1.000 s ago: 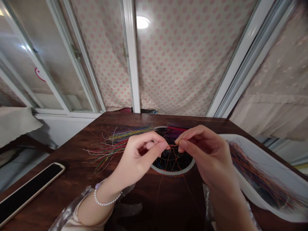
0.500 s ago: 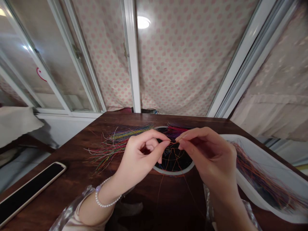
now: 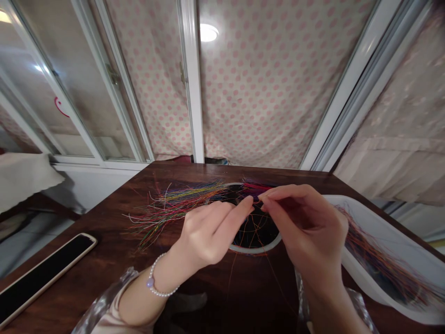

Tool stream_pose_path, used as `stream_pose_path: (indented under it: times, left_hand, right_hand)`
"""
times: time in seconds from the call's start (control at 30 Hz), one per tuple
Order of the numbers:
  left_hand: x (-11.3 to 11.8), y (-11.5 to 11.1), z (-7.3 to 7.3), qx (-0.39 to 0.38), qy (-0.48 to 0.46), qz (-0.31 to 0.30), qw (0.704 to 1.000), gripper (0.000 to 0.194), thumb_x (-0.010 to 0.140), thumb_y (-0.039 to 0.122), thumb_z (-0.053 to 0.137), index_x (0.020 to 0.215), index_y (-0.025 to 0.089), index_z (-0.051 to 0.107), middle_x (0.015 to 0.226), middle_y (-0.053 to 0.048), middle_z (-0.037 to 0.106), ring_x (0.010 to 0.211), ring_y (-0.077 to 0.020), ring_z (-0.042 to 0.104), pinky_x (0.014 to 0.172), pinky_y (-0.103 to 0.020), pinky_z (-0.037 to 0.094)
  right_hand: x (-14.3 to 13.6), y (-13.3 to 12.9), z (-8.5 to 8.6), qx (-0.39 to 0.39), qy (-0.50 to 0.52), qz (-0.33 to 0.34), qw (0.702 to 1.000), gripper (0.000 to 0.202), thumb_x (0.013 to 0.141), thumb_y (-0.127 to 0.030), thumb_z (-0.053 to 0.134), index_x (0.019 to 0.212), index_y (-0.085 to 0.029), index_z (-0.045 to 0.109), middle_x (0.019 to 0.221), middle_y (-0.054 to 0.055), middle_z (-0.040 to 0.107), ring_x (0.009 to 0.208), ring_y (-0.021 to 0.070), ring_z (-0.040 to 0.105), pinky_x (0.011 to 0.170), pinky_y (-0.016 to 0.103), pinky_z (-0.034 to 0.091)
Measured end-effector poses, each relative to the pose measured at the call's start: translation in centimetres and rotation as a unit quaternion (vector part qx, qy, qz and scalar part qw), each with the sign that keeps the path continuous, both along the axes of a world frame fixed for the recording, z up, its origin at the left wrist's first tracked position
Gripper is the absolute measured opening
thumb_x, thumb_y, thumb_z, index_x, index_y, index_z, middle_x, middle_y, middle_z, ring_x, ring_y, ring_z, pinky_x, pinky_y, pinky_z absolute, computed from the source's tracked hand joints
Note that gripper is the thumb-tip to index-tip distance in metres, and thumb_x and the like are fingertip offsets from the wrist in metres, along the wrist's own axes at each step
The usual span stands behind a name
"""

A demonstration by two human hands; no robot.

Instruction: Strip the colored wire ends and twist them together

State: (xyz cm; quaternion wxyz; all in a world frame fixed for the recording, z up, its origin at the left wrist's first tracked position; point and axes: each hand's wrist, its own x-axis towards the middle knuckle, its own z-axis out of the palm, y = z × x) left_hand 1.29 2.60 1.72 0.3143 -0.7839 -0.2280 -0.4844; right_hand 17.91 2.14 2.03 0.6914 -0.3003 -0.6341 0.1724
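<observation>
Over a dark round tray with a pale rim (image 3: 255, 251), my two hands meet almost fingertip to fingertip. My right hand (image 3: 313, 227) pinches a thin orange wire between thumb and index finger. My left hand (image 3: 212, 229), wearing a pearl bracelet (image 3: 151, 282), is rolled with its back upward. Its fingers are closed at the same wire, whose far end is mostly hidden. Loose orange wires (image 3: 255, 227) cross the tray beneath and trail over its front rim. Multicoloured wires (image 3: 174, 204) fan out to the left, and a red-purple bundle (image 3: 255, 188) lies at the tray's back.
A white plastic bin (image 3: 368, 218) at the right holds a bundle of reddish wires (image 3: 385, 260). A phone (image 3: 48, 278) lies on the dark wooden table (image 3: 121, 246) at left. Sliding windows with a dotted curtain (image 3: 260, 93) stand behind the table.
My left hand has rolled over, from thumb side showing to back upward, its fingertips shifting slightly right. My right hand keeps its pinch and has moved a little to the right.
</observation>
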Motion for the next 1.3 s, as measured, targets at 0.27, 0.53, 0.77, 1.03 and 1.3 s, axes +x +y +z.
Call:
stream_pose_path:
  times: [0.27, 0.53, 0.77, 1.03, 1.3]
  left_hand:
    - [-0.3, -0.2, 0.0, 0.011, 0.057, 0.021, 0.998, 0.023, 0.098, 0.006, 0.050, 0.113, -0.001, 0.065, 0.076, -0.009, 0.073, 0.061, -0.0165, 0.067, 0.049, -0.028, 0.049]
    - [-0.1, 0.4, -0.2, 0.030, 0.041, 0.011, 0.999, 0.020, 0.095, 0.005, 0.054, 0.109, -0.001, 0.066, 0.063, -0.003, 0.064, 0.050, -0.0127, 0.056, 0.046, -0.027, 0.044]
    - [0.5, 0.1, 0.2, -0.160, -0.108, -0.082, 0.978, 0.010, 0.090, 0.008, 0.061, 0.094, 0.013, 0.069, 0.060, 0.004, 0.061, 0.048, -0.0055, 0.049, 0.049, -0.017, 0.044]
    - [-0.5, -0.1, 1.7, -0.587, -0.220, -0.314, 0.714, 0.020, 0.091, 0.027, 0.062, 0.079, 0.014, 0.072, 0.049, 0.003, 0.049, 0.042, -0.0065, 0.037, 0.037, -0.019, 0.026]
    - [-0.3, 0.1, 2.0, -0.593, -0.204, -0.346, 0.698, 0.028, 0.089, 0.039, 0.068, 0.077, 0.014, 0.070, 0.054, -0.001, 0.061, 0.043, -0.0081, 0.050, 0.038, -0.018, 0.039]
  right_hand:
    - [0.0, -0.1, 0.1, -0.014, 0.009, -0.007, 1.000, 0.016, 0.082, -0.005, 0.070, 0.083, -0.021, 0.070, 0.077, -0.004, 0.072, 0.067, 0.0074, 0.068, 0.065, 0.013, 0.057]
    - [0.1, -0.1, 0.2, -0.026, 0.013, -0.004, 1.000, 0.017, 0.082, -0.004, 0.070, 0.084, -0.022, 0.071, 0.076, -0.005, 0.071, 0.066, 0.0053, 0.067, 0.064, 0.010, 0.056]
    - [0.2, 0.0, 0.2, -0.027, 0.003, 0.021, 0.999, 0.017, 0.083, -0.004, 0.070, 0.085, -0.022, 0.071, 0.077, -0.004, 0.072, 0.068, 0.0067, 0.068, 0.065, 0.013, 0.057]
    - [0.2, -0.1, 0.5, -0.041, 0.020, 0.118, 0.992, 0.016, 0.083, -0.005, 0.068, 0.082, -0.021, 0.070, 0.075, -0.003, 0.071, 0.066, 0.0087, 0.067, 0.061, 0.017, 0.056]
    - [0.4, 0.1, 0.1, -0.068, 0.040, 0.169, 0.983, 0.010, 0.085, -0.011, 0.072, 0.083, -0.021, 0.070, 0.076, -0.002, 0.072, 0.067, 0.0096, 0.067, 0.062, 0.019, 0.056]
